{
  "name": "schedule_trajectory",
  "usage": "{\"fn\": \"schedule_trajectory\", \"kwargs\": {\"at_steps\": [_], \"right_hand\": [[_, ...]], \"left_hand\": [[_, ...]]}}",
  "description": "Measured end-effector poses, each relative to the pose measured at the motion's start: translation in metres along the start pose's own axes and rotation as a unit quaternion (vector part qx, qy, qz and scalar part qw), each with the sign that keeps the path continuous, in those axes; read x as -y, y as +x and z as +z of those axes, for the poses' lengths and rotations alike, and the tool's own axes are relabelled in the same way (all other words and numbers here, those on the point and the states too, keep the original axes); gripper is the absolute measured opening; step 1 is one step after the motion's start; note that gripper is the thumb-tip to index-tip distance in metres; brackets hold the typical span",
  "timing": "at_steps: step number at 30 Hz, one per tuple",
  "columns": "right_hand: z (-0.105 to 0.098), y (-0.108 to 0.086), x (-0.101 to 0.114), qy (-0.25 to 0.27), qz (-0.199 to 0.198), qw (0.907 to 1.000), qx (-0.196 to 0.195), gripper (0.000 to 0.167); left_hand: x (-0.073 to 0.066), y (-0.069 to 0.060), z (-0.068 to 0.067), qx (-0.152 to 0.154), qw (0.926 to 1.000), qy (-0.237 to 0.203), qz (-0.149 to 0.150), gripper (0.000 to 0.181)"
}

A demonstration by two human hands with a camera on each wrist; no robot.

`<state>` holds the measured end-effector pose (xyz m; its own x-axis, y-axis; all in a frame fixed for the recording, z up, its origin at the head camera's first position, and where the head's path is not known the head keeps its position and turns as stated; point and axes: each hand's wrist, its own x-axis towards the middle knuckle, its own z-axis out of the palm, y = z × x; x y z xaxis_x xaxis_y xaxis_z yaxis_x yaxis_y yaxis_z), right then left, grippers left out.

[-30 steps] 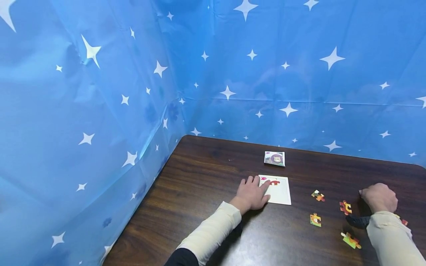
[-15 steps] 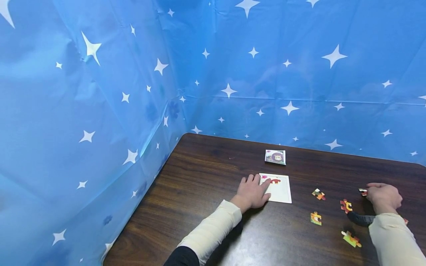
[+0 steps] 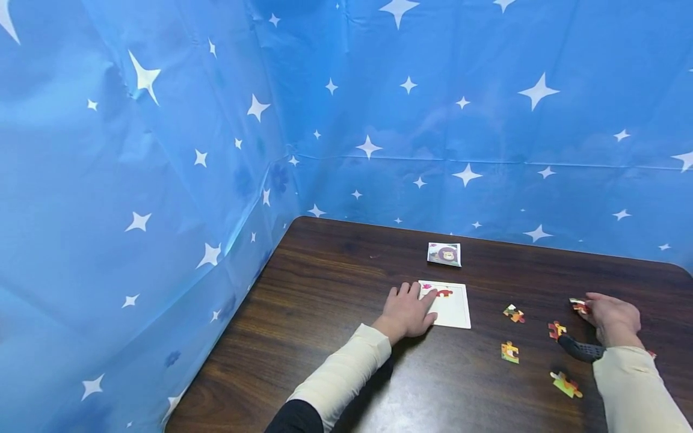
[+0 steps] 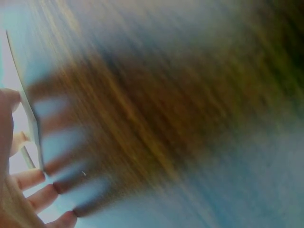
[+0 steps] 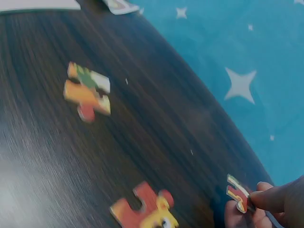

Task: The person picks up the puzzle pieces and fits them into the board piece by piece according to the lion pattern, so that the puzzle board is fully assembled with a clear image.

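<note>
My left hand [image 3: 407,311] lies on the left edge of a white puzzle board [image 3: 452,310], fingers spread and straight. At the board's top sit a pink piece and a red piece [image 3: 444,293], partly hidden by that hand. In the left wrist view, the left fingers [image 4: 42,197] touch the board's edge and the table beside it. Over at the right, my right hand [image 3: 615,317] pinches a red and white puzzle piece [image 5: 239,194] between thumb and fingers, just above the table. Nearest to it lies a red and yellow puzzle piece [image 3: 556,329].
Loose puzzle pieces lie between the hands: an orange and green one [image 3: 514,313], a yellow one [image 3: 510,352] and a green one [image 3: 565,384]. Another is mostly hidden by the right sleeve. A lion picture card [image 3: 444,254] lies behind the board. A blue starry curtain [image 3: 487,120] borders the table.
The right hand has lifted a puzzle piece, hidden under it a second ago, and shifted slightly left with it. The left hand stays on the board.
</note>
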<state>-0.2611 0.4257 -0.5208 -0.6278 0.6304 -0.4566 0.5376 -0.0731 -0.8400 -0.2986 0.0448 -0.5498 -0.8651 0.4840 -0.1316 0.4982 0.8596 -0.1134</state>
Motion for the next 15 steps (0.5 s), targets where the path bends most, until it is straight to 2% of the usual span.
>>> {"fn": "schedule_trajectory", "kwargs": {"at_steps": [5, 10, 15], "right_hand": [[0.024, -0.009, 0.001, 0.03, -0.021, 0.9983, 0.045, 0.024], [0.054, -0.021, 0.002, 0.008, -0.048, 0.9955, 0.082, 0.039], [0.083, -0.037, -0.003, -0.009, -0.072, 0.9916, 0.108, 0.04]], "left_hand": [[0.001, 0.0, 0.0, 0.0, 1.0, 0.0, -0.002, 0.059], [0.001, 0.006, 0.001, 0.004, 1.0, 0.001, -0.005, 0.059], [0.0, 0.007, 0.006, 0.011, 0.9999, -0.006, -0.004, 0.059]]}}
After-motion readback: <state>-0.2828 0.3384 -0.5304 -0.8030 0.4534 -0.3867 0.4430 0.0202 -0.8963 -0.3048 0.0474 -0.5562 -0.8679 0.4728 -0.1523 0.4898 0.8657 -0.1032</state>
